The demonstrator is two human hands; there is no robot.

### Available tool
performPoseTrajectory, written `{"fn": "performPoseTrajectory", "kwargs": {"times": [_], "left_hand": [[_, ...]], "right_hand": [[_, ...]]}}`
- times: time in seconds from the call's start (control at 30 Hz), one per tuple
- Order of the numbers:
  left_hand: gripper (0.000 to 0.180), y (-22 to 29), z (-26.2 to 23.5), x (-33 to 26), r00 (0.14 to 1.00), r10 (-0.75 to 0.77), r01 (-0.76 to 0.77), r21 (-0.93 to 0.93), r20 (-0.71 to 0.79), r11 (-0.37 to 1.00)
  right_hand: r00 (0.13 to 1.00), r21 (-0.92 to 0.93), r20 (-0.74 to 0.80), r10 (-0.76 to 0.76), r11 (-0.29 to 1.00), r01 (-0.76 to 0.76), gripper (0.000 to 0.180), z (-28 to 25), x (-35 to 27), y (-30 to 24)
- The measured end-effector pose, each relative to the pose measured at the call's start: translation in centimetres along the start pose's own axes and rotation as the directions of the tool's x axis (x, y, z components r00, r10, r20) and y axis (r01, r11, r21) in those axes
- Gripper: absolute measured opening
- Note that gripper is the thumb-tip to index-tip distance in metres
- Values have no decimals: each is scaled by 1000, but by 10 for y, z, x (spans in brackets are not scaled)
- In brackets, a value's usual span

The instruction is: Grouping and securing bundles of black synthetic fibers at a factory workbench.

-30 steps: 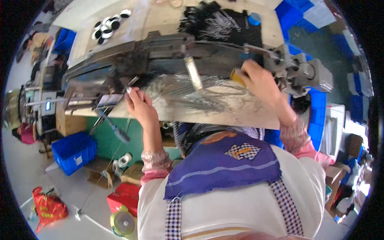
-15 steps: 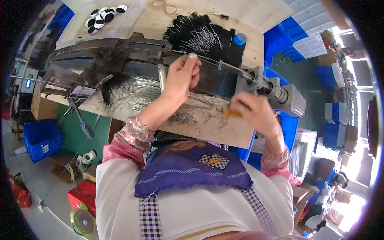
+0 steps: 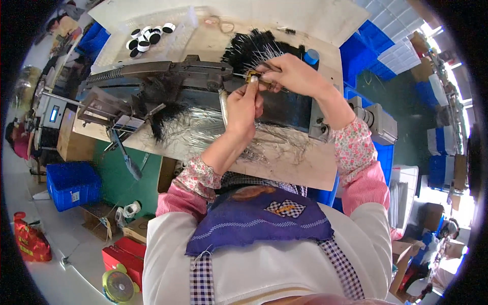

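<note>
Both my hands meet over the dark bench machine [image 3: 198, 72], at the end of its metal arm. My right hand [image 3: 295, 76] reaches across from the right and is closed on a small yellow piece [image 3: 251, 75]. Just beneath it, my left hand [image 3: 243, 108] is closed in a pinch with the thumb up; what lies between its fingers is too small to make out. Behind the hands lies a pile of black-bristled wire brushes [image 3: 249, 48], partly covered by my right hand. Loose metal wires [image 3: 206, 122] are strewn on the board in front of the machine.
A clear plastic tray [image 3: 109, 53] at the back left holds several black-and-white round pieces [image 3: 151, 38]. A blue-capped container [image 3: 311, 56] stands behind my right hand. Motor parts [image 3: 378, 124] project at right. A clamp-like frame [image 3: 101, 109] juts out at left, above a blue crate [image 3: 73, 185].
My right hand has moved from the board's right front, up and left to the machine, carrying the yellow piece to my left hand. My left hand stays pinched near the machine's arm. The view has shifted slightly.
</note>
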State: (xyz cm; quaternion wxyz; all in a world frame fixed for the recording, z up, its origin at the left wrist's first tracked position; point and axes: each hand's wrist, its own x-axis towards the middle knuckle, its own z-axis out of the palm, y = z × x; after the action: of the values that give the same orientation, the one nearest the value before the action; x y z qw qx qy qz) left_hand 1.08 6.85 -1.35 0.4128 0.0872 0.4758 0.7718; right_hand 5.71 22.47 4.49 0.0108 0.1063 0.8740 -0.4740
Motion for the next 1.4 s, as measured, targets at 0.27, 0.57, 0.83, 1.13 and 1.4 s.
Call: {"fn": "performPoseTrajectory", "kwargs": {"times": [0.27,0.57,0.83,1.13,1.4], "left_hand": [[64,-12,-6,15,931,-32,58,-61,363,996],[81,24,-2,5,940,-145,320,-655,308,685],[79,13,-13,-2,950,-1,184,-559,311,808],[72,19,-10,-5,979,-19,122,-506,204,854],[71,24,-8,-3,967,-32,154,-478,253,865]], "right_hand": [[973,105,204,110,985,-134,32,-16,19,-2],[845,-848,-120,-521,496,185,37,-15,-11,-4],[901,-340,-355,-249,932,123,12,2,-13,-14],[865,-575,-195,-462,769,281,14,15,4,-19],[813,-669,-210,-543,686,286,16,10,-15,-18]]}}
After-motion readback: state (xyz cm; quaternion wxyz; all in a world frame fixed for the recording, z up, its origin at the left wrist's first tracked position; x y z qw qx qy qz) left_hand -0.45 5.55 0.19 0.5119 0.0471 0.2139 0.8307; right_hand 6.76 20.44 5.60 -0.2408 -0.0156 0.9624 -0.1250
